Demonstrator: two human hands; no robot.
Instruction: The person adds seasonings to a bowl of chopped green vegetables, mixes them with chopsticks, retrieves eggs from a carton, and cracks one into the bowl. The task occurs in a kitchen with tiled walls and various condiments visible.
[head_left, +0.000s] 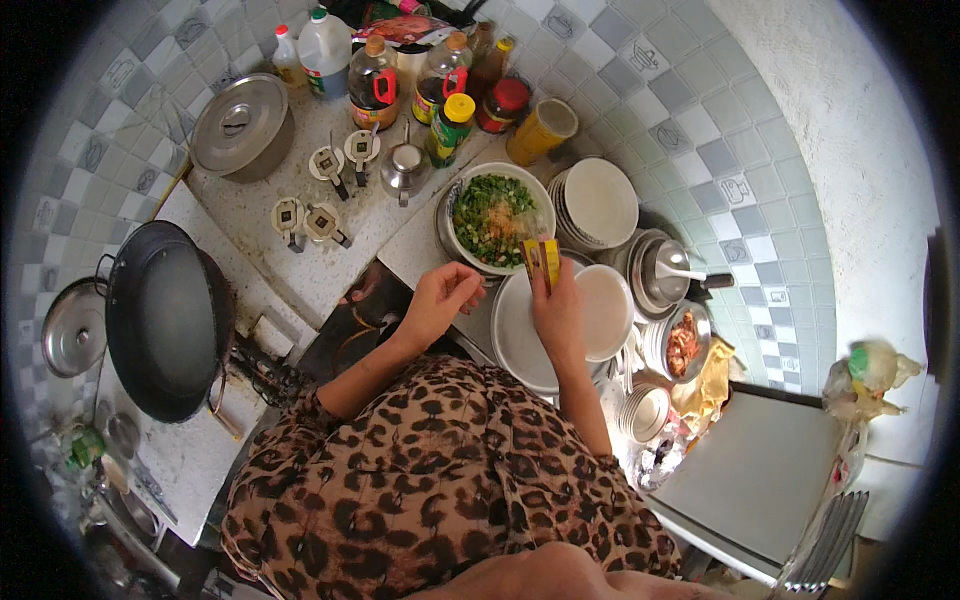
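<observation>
My right hand (559, 311) grips a small yellow and dark packet (541, 264), held upright at the near right rim of a white bowl (547, 191). Chopped green leaves (480, 201) fill the bowl, with orange-brown powder (504, 219) heaped on them. A faint haze hangs near the packet's top. My left hand (442, 298) is just short of the bowl, its fingers loosely curled and nothing visible in them. Below my right hand are a large round metal lid or tray (521, 349) and a white plate (606, 311).
Stacked white bowls (600, 202) stand right of the greens. Sauce bottles (373, 82) and several seasoning jars (327, 163) line the back. A black wok (176, 322) and a lidded metal pot (244, 127) are left. A dish of reddish-brown food (682, 345) sits right.
</observation>
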